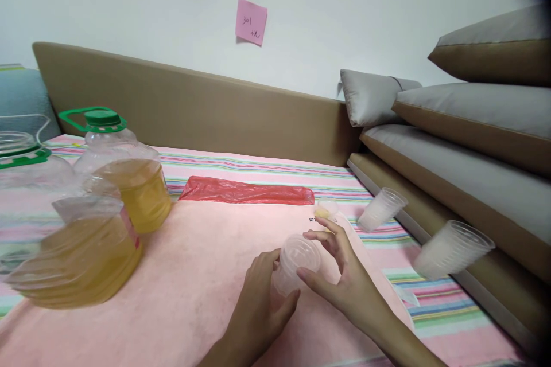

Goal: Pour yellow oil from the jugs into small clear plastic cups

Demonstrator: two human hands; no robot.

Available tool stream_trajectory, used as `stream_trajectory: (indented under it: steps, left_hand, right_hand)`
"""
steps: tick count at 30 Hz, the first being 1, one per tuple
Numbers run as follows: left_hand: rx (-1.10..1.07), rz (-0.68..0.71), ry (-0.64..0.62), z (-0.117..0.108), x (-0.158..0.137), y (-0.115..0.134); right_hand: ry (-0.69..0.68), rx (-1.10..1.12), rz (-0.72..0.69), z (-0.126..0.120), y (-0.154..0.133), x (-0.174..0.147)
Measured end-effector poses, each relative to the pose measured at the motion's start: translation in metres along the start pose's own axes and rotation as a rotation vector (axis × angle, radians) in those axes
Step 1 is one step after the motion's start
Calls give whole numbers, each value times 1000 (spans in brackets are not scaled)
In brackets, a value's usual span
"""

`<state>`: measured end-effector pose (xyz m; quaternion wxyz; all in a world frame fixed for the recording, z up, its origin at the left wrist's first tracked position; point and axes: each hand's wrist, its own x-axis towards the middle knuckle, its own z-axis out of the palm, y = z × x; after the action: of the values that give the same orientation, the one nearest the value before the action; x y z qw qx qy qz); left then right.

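Note:
My left hand (262, 292) is closed around the left side of a small clear plastic cup (290, 284), its thumb in front and its fingers behind. The cup tilts slightly, with its round top (300, 252) toward me. My right hand (338, 266) is at the right of that top. Its fingers are curved and apart, and the thumb and one fingertip overlap the edge; whether they press on it I cannot tell. Just beyond the right fingertips, a small clear container (326, 208) with something yellowish in it rests on the pink cloth (206, 275).
Two big plastic jugs of amber liquid stand at left: a nearer jug (86, 264) and a farther green-capped jug (148, 200). A red plastic bag (245, 190) lies behind the cloth. Two stacks of clear cups (381, 210) lie tilted at right, beside piled grey-brown cushions (473, 166).

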<state>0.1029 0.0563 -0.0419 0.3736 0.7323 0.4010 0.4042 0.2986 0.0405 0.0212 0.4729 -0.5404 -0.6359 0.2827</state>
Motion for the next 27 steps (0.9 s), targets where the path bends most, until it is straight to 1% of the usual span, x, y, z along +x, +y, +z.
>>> stream_trajectory:
  steps: [3, 6, 8, 11, 14, 16, 19, 24, 27]
  left_hand:
    - [8, -10, -9, 1, 0, -1]
    - [17, -16, -12, 0, 1, -2]
    - [26, -34, -14, -1, 2, -3]
    - [45, -66, 3, -3, 4, -7]
    - [62, -74, 25, -4, 7, -12]
    - [63, -79, 40, -6, 9, -15]
    - [62, -90, 64, -9, 11, -16]
    - [70, -87, 97, -15, 12, -15]
    - [73, -92, 112, -18, 12, -13]
  right_hand:
    - [10, 44, -14, -2, 3, 2]
    - [29, 111, -22, -13, -2, 9]
    - [85, 150, -24, -28, -10, 16]
    - [213, 150, -37, -57, -22, 27]
    - [309, 85, -38, -84, -20, 31]
    - [340, 46, -14, -95, -8, 28]
    - [347, 18, 57, -102, 22, 18]
    - [363, -41, 129, -100, 74, -3]
    - [365, -80, 198, -95, 89, -9]
